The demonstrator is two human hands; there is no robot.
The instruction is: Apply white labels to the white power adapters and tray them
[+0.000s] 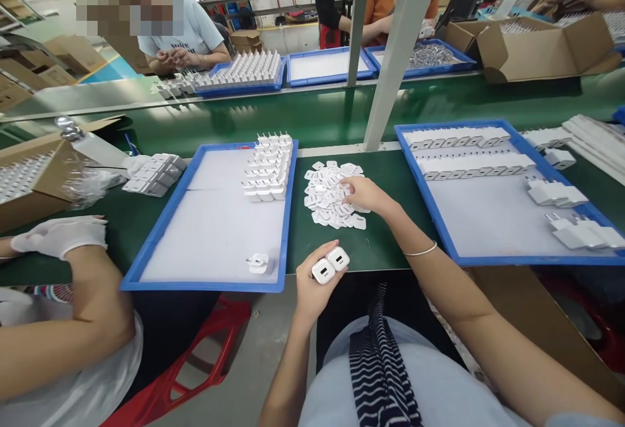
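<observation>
Green factory desk: left hand grips two white chargers; right hand, fingers spread, touches loose sticker pile.

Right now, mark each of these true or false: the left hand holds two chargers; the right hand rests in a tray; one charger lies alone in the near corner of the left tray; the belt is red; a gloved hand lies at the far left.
1. The left hand holds two chargers. True.
2. The right hand rests in a tray. False: it is on the pile of small white parts, on the belt between the trays.
3. One charger lies alone in the near corner of the left tray. True.
4. The belt is red. False: it is green.
5. A gloved hand lies at the far left. True; it is a co-worker's.
</observation>
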